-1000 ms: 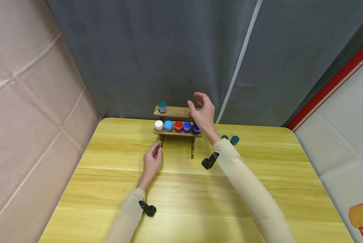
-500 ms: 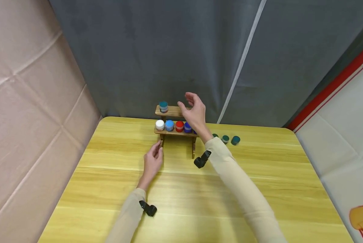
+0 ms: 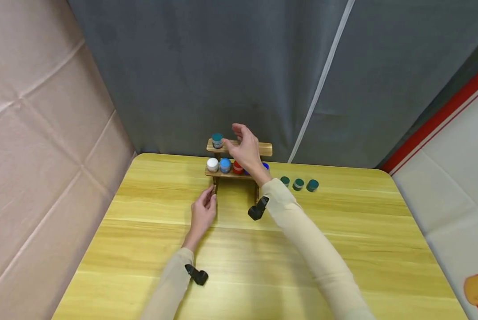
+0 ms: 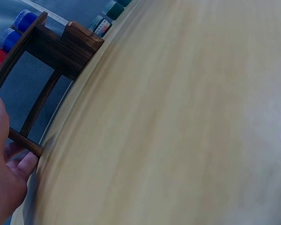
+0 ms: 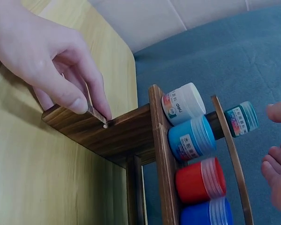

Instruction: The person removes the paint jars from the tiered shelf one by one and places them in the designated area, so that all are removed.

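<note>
A two-tier wooden rack (image 3: 265,149) stands near the table's back edge. My left hand (image 3: 203,213) pinches the foot of its left leg between thumb and fingers, also seen with the left hand (image 5: 61,65) in the right wrist view. My right hand (image 3: 244,150) hovers over the upper shelf with thumb and fingers apart, holding nothing. Just left of its thumb, a teal-lidded paint jar (image 3: 217,141) sits at that shelf's left end. On the lower shelf are a white jar (image 5: 183,104), a light blue jar (image 5: 192,138), a red jar (image 5: 200,179) and dark blue jars (image 4: 9,40), partly hidden by my right hand in the head view.
Right of the rack, three green-lidded jars, the nearest jar (image 3: 284,181), the middle jar (image 3: 298,184) and the far jar (image 3: 312,186), stand in a row on the wooden table (image 3: 343,249). A grey curtain (image 3: 207,71) hangs behind the table.
My right hand has moved left above the upper shelf, close to the teal-lidded jar. Its arm uncovers the green-lidded jars on the table. The left hand keeps its hold on the rack.
</note>
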Demonstrator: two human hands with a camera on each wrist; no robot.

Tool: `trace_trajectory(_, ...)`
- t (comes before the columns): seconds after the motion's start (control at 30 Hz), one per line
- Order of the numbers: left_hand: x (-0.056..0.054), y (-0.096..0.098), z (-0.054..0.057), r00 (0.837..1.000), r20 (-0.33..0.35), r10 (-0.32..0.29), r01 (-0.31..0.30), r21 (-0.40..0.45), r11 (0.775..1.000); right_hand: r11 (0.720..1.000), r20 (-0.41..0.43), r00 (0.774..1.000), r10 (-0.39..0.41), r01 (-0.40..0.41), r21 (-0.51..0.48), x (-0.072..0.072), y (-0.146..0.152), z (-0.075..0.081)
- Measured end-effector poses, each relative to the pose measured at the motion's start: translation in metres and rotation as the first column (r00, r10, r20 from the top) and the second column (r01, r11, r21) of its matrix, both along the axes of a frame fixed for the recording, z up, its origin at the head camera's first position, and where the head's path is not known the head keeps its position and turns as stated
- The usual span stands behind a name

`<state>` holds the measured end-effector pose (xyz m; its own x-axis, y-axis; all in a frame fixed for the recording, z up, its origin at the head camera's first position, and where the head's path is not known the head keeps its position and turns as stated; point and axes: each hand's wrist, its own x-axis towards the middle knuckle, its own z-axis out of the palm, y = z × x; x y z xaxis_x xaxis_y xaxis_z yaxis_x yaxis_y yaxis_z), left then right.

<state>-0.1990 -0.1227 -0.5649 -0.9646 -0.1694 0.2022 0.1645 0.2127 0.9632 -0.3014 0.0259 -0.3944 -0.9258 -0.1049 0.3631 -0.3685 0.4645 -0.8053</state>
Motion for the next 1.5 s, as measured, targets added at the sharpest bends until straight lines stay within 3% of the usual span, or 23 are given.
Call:
trace_trajectory(0.33,-0.001,-0.002,-0.003,0.999,-0.034,0.008,-0.008,0.01,1.0,0.998,0.087,0.995,0.056,-0.054,-0.025,-0.004,-0.021,-0.005)
trace_trajectory(0.87,-0.002,-0.001,-0.006,0.999,-0.03,0.012,-0.012,0.006,1.0,0.999,0.03,0.999,0.038,-0.038,0.015,-0.009,-0.028,-0.019)
trace_trajectory(1.27,-0.006,-0.001,-0.006,1.0,-0.028,0.009,-0.009,0.003,1.0,0.999,-0.029,0.999,-0.015,0.014,-0.037,-0.009,-0.02,-0.022)
trace_trajectory(1.5,-0.007,-0.002,-0.008,1.0,-0.022,-0.007,0.008,0.022,1.0,0.993,-0.014,1.0,-0.022,0.021,-0.115,-0.01,-0.008,-0.024)
